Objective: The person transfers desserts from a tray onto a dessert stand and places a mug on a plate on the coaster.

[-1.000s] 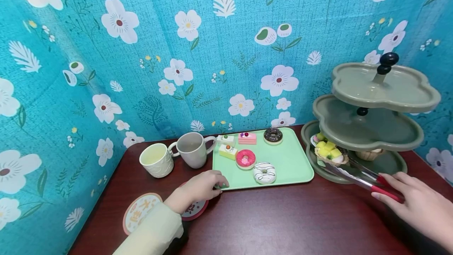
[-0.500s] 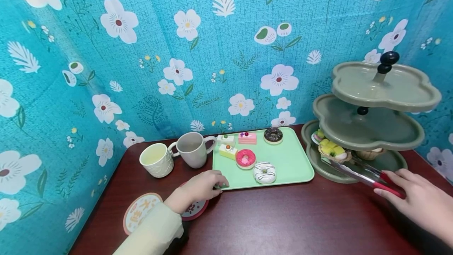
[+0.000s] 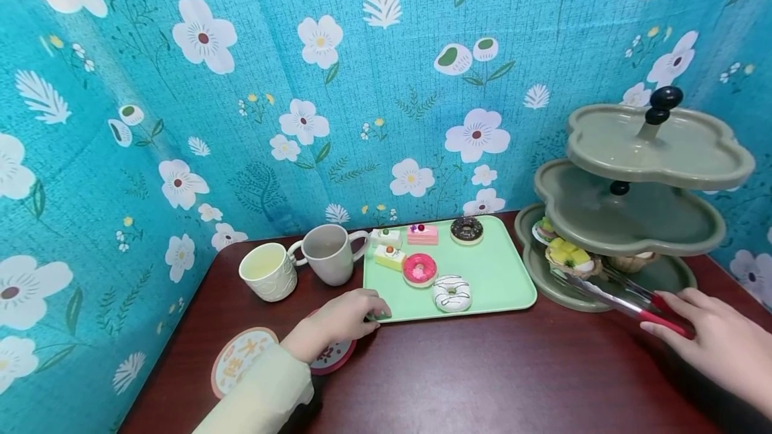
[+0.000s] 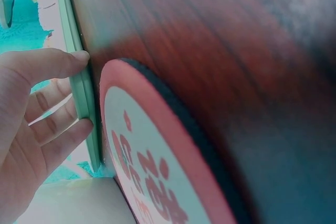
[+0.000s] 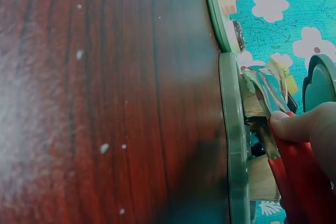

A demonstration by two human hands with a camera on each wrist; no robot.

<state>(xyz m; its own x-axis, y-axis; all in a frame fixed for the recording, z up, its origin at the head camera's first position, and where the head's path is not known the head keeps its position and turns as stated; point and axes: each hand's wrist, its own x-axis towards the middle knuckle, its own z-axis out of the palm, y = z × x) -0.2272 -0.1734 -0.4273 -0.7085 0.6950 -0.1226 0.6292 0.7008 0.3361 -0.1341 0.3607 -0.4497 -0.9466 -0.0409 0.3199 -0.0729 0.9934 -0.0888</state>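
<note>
My right hand (image 3: 712,333) holds red-handled metal tongs (image 3: 615,300) at the lower tier of a grey-green three-tier stand (image 3: 630,220). The tong tips are at a fruit tart (image 3: 569,258) with yellow topping, low over the tier's left part; whether it touches the tier I cannot tell. Another small cake (image 3: 543,230) sits behind it, and a pastry cup (image 3: 632,262) stands to its right. My left hand (image 3: 346,319) grips the near left corner of a light green tray (image 3: 494,273), thumb against the rim in the left wrist view. On the tray lie several cake slices and doughnuts.
A cream cup (image 3: 268,276) and a grey mug (image 3: 328,260) stand left of the tray. A round coaster (image 3: 238,357) lies at front left; a red-edged coaster (image 4: 157,145) is partly under my left arm. The stand's upper tiers overhang the lower one.
The tongs and the yellow-topped tart have shifted a little to the right over the lower tier, uncovering more of the cake behind. My left hand stays on the tray.
</note>
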